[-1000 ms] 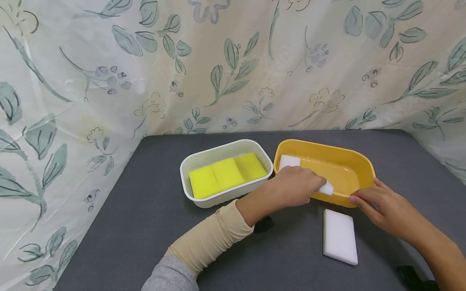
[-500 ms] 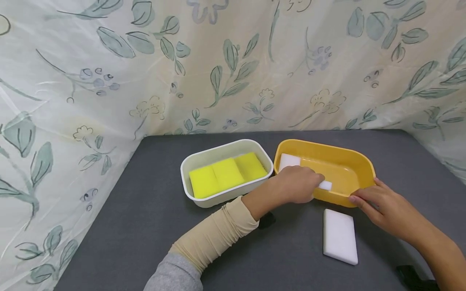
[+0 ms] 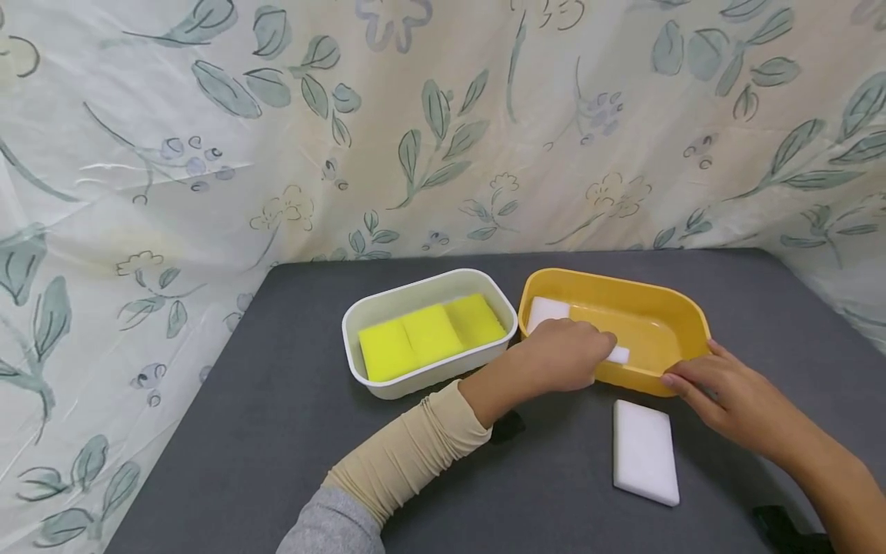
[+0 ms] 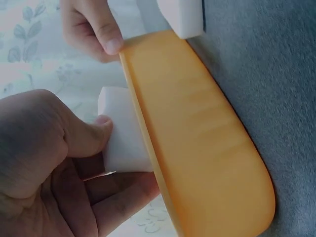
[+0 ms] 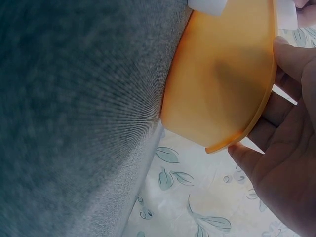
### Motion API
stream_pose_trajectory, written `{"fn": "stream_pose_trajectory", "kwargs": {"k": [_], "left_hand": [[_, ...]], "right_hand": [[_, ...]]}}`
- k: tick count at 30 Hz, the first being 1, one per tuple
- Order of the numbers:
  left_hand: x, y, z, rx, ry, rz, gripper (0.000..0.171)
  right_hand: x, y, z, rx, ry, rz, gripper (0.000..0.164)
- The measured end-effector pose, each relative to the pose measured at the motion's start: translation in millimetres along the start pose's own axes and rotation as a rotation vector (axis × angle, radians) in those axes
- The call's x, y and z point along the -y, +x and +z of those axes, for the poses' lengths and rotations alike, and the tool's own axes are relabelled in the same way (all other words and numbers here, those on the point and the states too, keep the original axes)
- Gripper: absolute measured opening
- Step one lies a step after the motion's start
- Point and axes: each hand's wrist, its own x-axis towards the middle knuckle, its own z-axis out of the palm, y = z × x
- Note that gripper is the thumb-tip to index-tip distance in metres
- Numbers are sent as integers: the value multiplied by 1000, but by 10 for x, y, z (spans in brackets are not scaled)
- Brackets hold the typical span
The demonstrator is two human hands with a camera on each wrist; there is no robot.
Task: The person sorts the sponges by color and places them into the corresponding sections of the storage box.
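Note:
My left hand (image 3: 566,352) reaches over the near side of the yellow tub (image 3: 657,338) and pinches a white sponge block (image 4: 126,133) between thumb and fingers. In the left wrist view the block rises above the tub's rim, its lower part hidden behind the wall. Another white sponge (image 3: 548,309) lies in the left end of the same tub. With thumb and fingers, my right hand (image 3: 734,394) grips the tub's rim at its near right corner. A third white sponge (image 3: 645,452) lies flat on the table in front of the tub.
Left of the yellow tub, close to it, stands a white tub (image 3: 425,288) with 3 yellow sponges (image 3: 432,335) in a row. Both stand on a dark grey table (image 3: 277,431). A floral curtain (image 3: 388,138) hangs behind and to the left.
Less of the white sponge in my left hand shows beyond my fingers than a second ago, and that hand has shifted slightly. My right hand keeps its grip on the rim.

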Motion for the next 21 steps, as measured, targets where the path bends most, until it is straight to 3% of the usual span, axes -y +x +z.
{"fn": "stream_pose_trajectory", "kwargs": {"k": [11, 21], "left_hand": [[-140, 101, 27, 13, -10, 14, 40], [-146, 174, 57, -4, 25, -12, 18]], "right_hand": [[24, 18, 12, -4, -7, -2, 8], [22, 23, -3, 0, -10, 4, 10]]}}
